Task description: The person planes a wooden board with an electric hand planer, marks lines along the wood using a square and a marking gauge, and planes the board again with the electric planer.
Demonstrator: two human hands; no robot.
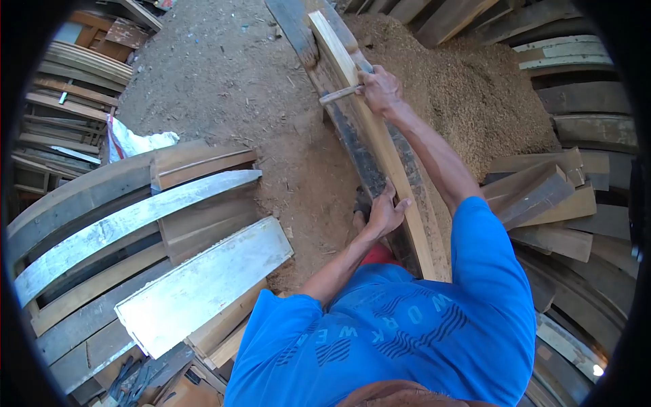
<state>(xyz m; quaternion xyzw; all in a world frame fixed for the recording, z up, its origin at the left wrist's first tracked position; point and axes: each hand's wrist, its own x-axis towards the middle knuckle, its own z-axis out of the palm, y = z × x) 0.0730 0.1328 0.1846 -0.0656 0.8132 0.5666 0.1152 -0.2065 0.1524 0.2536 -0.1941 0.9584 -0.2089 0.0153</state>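
Head view: I see the timber [388, 150] lying lengthwise on the bench [356, 150]. Toward the bench's far end, the right hand [381, 90] looks curled round the rod [341, 94] crossing the timber; nearer the bench's close end, the left hand [382, 214] lies over the timber's edge, thumb and forefinger spread. I'd press evenly there and hold the rod square.

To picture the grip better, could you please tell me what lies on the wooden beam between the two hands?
Nothing visible: in the head view, the wooden beam is bare between the left hand and the right hand.
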